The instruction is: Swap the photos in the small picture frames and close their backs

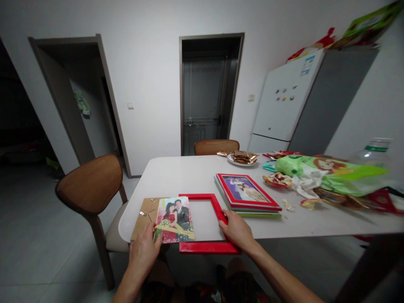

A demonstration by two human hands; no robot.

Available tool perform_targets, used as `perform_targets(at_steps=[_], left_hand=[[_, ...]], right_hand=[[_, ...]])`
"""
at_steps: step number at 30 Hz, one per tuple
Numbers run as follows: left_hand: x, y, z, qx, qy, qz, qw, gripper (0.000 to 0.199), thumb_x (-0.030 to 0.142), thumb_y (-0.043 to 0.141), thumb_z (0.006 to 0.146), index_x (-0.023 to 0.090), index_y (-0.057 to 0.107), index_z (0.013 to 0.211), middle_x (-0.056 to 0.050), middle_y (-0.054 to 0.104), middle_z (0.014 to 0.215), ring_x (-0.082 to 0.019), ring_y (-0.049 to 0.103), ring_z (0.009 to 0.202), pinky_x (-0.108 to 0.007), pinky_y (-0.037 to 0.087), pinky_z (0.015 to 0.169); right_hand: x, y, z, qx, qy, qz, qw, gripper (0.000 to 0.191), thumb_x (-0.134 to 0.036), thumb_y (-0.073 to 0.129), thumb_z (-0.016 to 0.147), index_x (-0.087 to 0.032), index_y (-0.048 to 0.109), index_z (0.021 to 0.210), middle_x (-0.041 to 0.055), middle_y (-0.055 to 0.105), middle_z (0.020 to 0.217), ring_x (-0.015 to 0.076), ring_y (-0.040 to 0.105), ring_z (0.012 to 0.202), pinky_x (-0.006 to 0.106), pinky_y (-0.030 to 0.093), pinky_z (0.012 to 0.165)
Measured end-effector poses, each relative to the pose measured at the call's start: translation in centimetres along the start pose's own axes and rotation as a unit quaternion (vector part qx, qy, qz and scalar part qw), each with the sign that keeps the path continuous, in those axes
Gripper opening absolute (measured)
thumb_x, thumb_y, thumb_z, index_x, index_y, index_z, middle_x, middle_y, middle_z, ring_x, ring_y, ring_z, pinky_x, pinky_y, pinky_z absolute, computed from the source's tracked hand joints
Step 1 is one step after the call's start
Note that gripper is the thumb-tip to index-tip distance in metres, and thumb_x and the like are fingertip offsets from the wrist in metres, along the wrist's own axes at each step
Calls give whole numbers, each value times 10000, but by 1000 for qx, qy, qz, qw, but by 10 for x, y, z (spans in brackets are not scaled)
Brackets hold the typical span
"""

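My left hand (145, 248) grips the lower edge of a photo print (175, 219) showing a couple, which overlaps a brown backing board (145, 212) with metal clips. My right hand (236, 229) is closed on the right side of an empty red frame (210, 248), whose near edge juts past the table's front edge. The photo partly covers the frame's left side. Just beyond my right hand lies a stack of frames, with a red framed picture (246, 189) on top.
On the white table (183, 172) are a plate of wrapped snacks (243, 158), a cut pomegranate (277, 180), peel scraps, crumpled tissue and a green bag (331, 170). A wooden chair (91, 185) stands at the left, and another (217, 146) behind the table.
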State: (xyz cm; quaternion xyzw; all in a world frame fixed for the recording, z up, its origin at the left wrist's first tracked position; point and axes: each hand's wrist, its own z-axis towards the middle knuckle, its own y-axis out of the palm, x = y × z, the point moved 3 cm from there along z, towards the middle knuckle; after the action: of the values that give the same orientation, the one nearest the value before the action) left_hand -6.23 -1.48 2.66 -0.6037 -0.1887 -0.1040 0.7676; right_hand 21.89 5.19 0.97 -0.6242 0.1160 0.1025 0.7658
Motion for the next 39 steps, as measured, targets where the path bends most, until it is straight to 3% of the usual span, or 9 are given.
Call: perform_targets(at_steps=[5,10,16,30,35,39], left_hand=[[11,14,-3,73,142,-43,986,351,217,436,726,165,474,1071,-101,524,1109,-232,463,1057,-398,379,885],[20,32,-8,45,247,-54,966,471,142,458,668,166,452,1139,-108,416,1265,-236,350,1182,-430,317,967],[20,42,-8,53,244,-2,968,505,113,450,639,125,459,1144,-142,425,1256,-267,364,1170,-489,299,966],[28,47,-3,78,235,44,968,436,117,416,697,166,492,1123,-111,488,1211,-247,436,1114,-445,346,933],[31,41,-3,95,237,54,965,411,123,402,722,191,506,1114,-89,504,1200,-238,458,1096,-436,365,922],[33,27,4,119,252,37,960,402,112,357,751,198,507,1114,-62,520,1187,-206,462,1099,-419,363,942]], right_hand=[[0,1,-1,7,2,5,1000,397,-300,412,748,-157,505,1107,107,560,978,196,534,861,263,351,702],[1,2,-1,9,0,13,1000,422,-301,408,747,-149,489,1132,105,554,1002,193,531,890,259,354,726],[4,3,-1,11,4,32,999,431,-300,406,746,-158,472,1147,94,540,1034,196,525,912,260,357,733],[3,2,-2,0,-5,30,1000,409,-295,395,752,-174,492,1131,92,538,1023,195,533,878,268,362,705],[1,-2,-1,-11,-30,67,997,387,-269,420,738,-145,524,1089,95,558,978,182,516,910,252,355,775],[-5,-6,-1,44,-66,103,992,396,-226,448,708,-122,531,1081,113,522,1050,190,473,976,269,344,848]])
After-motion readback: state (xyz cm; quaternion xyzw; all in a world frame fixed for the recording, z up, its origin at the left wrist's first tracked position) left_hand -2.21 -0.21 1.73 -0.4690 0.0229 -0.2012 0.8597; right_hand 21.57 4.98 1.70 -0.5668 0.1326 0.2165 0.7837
